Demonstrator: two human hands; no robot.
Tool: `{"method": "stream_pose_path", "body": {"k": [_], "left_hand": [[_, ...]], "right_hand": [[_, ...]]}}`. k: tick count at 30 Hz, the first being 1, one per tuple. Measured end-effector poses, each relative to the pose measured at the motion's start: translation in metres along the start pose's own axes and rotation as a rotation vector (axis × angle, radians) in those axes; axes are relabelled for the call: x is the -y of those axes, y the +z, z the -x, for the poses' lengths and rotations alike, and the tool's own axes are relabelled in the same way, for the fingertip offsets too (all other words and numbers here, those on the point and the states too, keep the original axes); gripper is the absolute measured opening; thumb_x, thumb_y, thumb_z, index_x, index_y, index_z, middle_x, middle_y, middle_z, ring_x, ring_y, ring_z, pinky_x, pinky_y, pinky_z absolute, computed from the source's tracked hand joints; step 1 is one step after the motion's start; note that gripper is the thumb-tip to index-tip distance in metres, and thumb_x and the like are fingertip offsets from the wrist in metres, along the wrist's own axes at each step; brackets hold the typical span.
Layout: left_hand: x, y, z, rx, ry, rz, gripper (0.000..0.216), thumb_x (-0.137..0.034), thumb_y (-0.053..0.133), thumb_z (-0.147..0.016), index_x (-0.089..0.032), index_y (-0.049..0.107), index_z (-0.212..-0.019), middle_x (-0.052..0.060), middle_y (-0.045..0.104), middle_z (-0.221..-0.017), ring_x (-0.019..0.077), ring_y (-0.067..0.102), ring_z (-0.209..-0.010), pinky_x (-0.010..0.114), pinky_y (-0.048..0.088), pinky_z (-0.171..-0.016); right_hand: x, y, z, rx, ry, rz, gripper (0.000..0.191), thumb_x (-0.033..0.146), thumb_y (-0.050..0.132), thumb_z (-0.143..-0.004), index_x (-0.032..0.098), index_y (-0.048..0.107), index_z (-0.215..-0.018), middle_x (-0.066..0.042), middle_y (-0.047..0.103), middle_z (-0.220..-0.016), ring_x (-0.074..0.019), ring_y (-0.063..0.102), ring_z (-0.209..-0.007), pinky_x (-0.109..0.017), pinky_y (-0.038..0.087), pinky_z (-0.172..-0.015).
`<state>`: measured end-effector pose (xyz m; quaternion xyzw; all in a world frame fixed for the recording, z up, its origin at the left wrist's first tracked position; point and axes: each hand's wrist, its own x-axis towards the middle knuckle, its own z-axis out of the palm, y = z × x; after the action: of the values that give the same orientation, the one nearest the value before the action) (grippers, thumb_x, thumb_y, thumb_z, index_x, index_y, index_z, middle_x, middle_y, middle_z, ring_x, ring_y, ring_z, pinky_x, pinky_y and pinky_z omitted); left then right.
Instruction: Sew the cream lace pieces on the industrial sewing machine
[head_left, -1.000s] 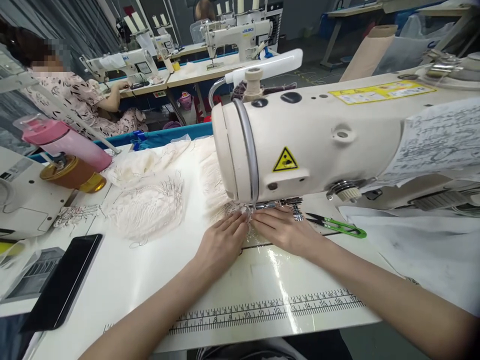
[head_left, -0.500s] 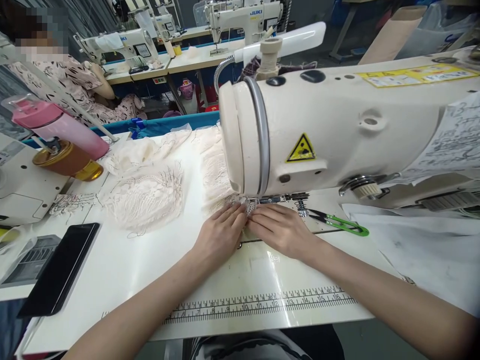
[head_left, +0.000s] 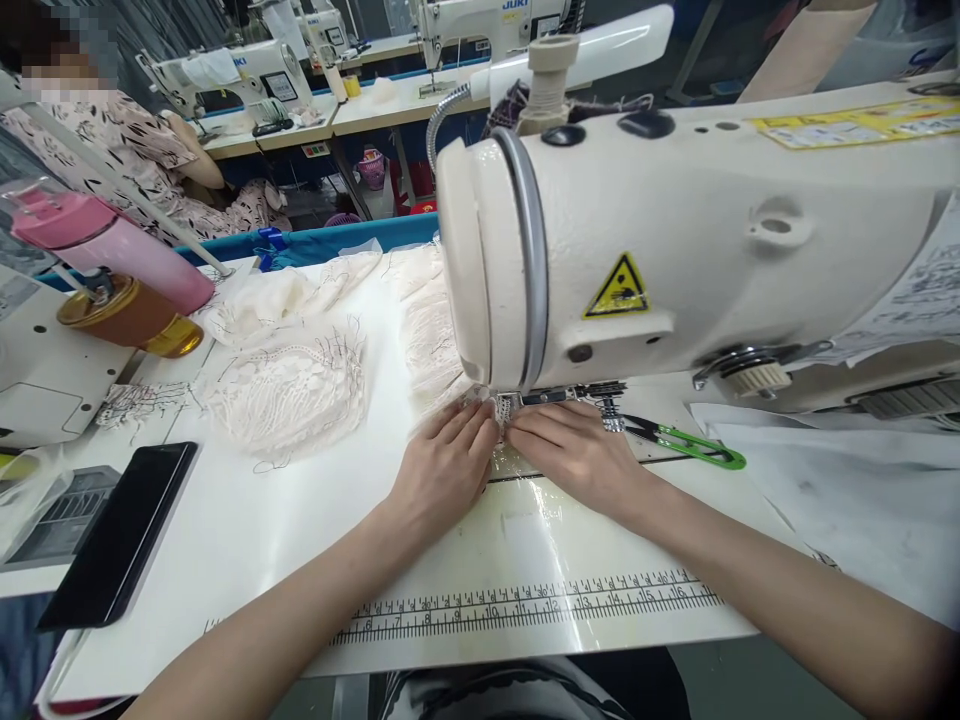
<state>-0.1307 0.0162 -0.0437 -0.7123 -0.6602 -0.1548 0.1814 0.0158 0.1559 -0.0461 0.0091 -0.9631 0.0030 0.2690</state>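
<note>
My left hand is beside the presser foot of a cream sewing machine, its closed fingers on a small piece of pale lace fabric. From the other side my right hand has its fingers together and bent over the same fabric's right edge. Most of that piece is hidden by my fingers and the machine head. Just behind my left fingertips lies a stack of cream lace pieces. Green-handled thread snips lie to the right of my right hand.
To the left are a lace pile, a black phone, a pink bottle and an amber cup. White paper covers the right side. A printed ruler runs along the front edge. Another person sits at the back left.
The view has shifted slightly, and the machine looks a little larger. My two hands stand slightly farther apart at the presser foot, with the lace still between them.
</note>
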Motion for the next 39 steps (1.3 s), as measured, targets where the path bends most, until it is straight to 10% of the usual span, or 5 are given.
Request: {"method": "stream_pose_path", "body": {"k": [27, 39], "left_hand": [[-0.001, 0.003, -0.004, 0.105, -0.060, 0.008, 0.038, -0.019, 0.046, -0.095, -0.012, 0.053, -0.132, 0.011, 0.062, -0.128, 0.0270, 0.056, -0.120, 0.042, 0.049, -0.100], [-0.003, 0.005, 0.002, 0.011, 0.100, -0.042, 0.037, -0.006, 0.044, -0.092, -0.004, 0.054, -0.127, 0.015, 0.061, -0.129, 0.0254, 0.059, -0.119, 0.040, 0.051, -0.102]], "right_hand": [[-0.020, 0.003, 0.002, 0.019, 0.173, -0.012, 0.020, 0.028, 0.048, -0.096, 0.027, 0.068, -0.093, 0.002, 0.069, -0.083, -0.0117, 0.057, -0.069, -0.027, 0.041, -0.066], [-0.014, -0.002, 0.006, -0.023, 0.182, -0.015, 0.022, 0.030, 0.051, -0.096, 0.028, 0.072, -0.101, -0.001, 0.072, -0.098, -0.0148, 0.063, -0.080, -0.034, 0.045, -0.087]]}}
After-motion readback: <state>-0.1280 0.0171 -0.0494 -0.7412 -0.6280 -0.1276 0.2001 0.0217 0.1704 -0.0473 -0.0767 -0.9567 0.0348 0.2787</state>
